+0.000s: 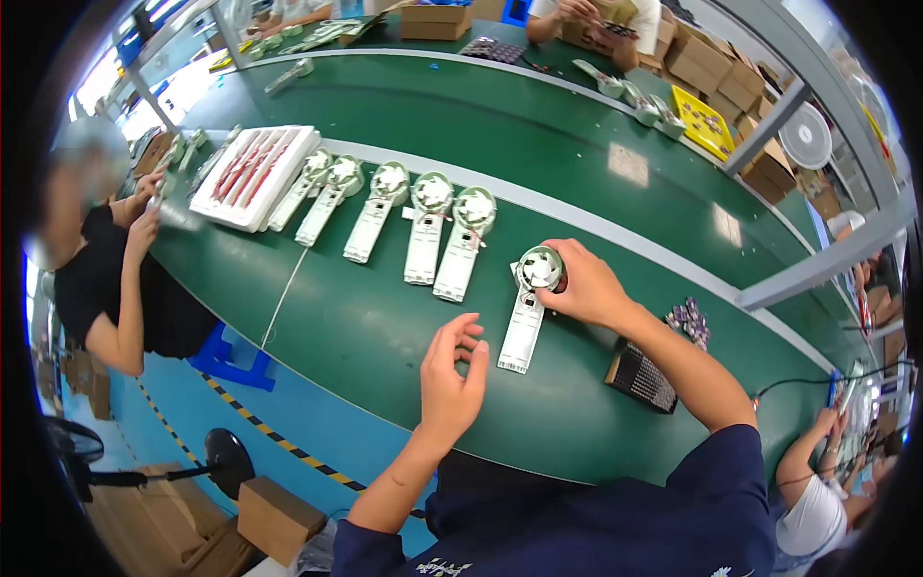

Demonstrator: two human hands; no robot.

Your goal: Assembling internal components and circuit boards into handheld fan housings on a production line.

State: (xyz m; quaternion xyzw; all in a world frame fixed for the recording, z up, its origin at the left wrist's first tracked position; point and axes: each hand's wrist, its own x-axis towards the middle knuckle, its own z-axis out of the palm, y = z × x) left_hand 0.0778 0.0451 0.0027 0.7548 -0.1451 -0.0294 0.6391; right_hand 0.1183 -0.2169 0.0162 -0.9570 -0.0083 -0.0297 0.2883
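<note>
A white-and-green handheld fan half-shell (522, 332) lies on the green table in front of me, its round end away from me and its long handle toward me. My right hand (588, 287) is closed around the right side of that round end, where white blades or fittings show. To the left of the handle, my left hand (454, 370) hovers with its fingers apart and slightly curled, holding nothing. Farther left stand several similar fan half-shells (460, 260) in a slanting row, some with thin wires at the neck.
A white foam tray (306, 144) with red-and-white parts sits beyond the row. Right of my forearm are a black box (642, 377) and a pile of small metallic parts (689, 322). A grey metal post (827, 245) rises at right. Co-workers sit left, far and right.
</note>
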